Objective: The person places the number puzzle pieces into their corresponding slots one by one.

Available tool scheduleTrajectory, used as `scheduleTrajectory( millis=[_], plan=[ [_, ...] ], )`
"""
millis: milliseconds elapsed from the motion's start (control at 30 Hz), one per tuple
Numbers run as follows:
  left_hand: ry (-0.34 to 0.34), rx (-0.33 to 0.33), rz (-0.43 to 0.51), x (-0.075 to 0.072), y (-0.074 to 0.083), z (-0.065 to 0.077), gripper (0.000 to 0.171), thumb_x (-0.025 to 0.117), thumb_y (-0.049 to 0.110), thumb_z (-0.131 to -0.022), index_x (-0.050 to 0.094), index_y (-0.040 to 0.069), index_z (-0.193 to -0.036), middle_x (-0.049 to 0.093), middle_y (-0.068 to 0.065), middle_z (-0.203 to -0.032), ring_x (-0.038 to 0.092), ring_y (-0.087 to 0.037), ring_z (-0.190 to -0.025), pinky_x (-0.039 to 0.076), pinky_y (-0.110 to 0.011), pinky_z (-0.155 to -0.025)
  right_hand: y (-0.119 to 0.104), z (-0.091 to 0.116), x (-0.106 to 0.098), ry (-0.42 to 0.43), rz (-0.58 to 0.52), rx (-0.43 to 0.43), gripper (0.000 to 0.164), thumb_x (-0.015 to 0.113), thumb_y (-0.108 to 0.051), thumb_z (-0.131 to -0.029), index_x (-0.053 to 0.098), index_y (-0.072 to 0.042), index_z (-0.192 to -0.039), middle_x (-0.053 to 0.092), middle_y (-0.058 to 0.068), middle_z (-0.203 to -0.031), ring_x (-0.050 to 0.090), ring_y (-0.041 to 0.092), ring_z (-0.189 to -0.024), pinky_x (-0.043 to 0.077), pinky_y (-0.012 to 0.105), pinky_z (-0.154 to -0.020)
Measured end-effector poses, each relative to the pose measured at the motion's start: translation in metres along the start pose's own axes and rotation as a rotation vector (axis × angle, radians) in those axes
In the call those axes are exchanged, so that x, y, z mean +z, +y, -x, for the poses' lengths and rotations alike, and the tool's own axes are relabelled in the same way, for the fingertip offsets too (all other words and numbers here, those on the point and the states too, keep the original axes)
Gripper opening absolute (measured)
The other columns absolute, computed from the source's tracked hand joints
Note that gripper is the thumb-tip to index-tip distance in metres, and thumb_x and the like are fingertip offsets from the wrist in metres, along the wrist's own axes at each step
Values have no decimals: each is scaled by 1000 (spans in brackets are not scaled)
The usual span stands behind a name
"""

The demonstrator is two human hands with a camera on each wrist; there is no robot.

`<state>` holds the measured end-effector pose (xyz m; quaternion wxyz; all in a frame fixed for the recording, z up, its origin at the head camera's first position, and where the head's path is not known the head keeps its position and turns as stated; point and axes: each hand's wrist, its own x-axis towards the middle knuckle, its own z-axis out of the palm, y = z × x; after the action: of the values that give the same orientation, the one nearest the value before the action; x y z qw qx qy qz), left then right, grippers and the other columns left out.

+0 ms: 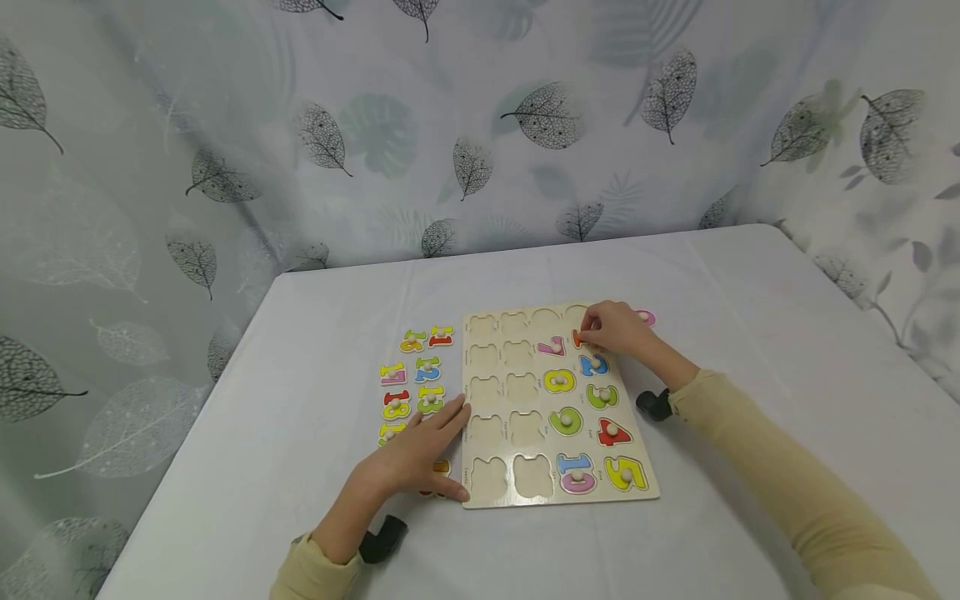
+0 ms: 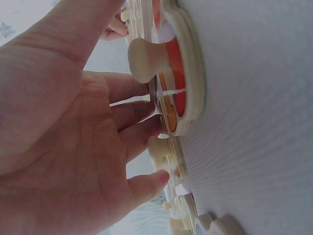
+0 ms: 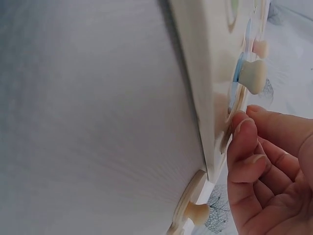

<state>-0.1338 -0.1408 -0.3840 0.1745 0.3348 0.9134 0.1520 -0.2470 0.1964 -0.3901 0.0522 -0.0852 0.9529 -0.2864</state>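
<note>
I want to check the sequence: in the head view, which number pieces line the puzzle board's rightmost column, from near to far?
Yellow 5, red 4, green 3, blue 2, orange-red 1 pinched by the right hand.

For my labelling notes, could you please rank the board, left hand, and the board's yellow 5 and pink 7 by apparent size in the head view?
Largest to smallest:
board
left hand
yellow 5
pink 7
</note>
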Motion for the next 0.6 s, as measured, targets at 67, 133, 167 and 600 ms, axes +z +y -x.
scheduleTrajectory(
  millis=[67, 133, 167, 600],
  plan=[
    [0, -1, -4, 0, 0, 0, 106, 81, 44, -66, 26, 3, -147, 18, -12, -153, 21, -26, -137, 13, -56, -107, -1, 1, 0, -1, 6, 0, 13, 66, -12, -88, 61, -1, -83, 56, 3, -65, 52, 15, -56, 43, 24, -52],
    [-3, -5, -5, -1, 0, -1, 106, 81, 44, -66, 26, 3, -147, 18, -12, -153, 21, -26, -137, 13, -55, -107, -2, 1, 0, -6, 18, -7, 12, 64, -12, -89, 60, -1, -84, 55, 3, -64, 51, 16, -56, 42, 25, -52],
    [-3, -7, -5, -1, 0, -1, 106, 81, 43, -66, 26, 3, -147, 18, -12, -153, 21, -26, -137, 12, -55, -107, -2, 1, 0, -10, 23, -9, 12, 64, -11, -89, 60, -1, -85, 55, 3, -65, 51, 16, -57, 42, 25, -52],
    [-6, -9, 5, -1, 1, 0, 106, 82, 42, -66, 27, 1, -146, 19, -13, -152, 22, -27, -136, 12, -56, -107, -2, 1, 1, -48, 60, -34, 10, 60, -10, -91, 56, -2, -90, 54, 5, -69, 49, 18, -59, 40, 26, -52]
  ],
)
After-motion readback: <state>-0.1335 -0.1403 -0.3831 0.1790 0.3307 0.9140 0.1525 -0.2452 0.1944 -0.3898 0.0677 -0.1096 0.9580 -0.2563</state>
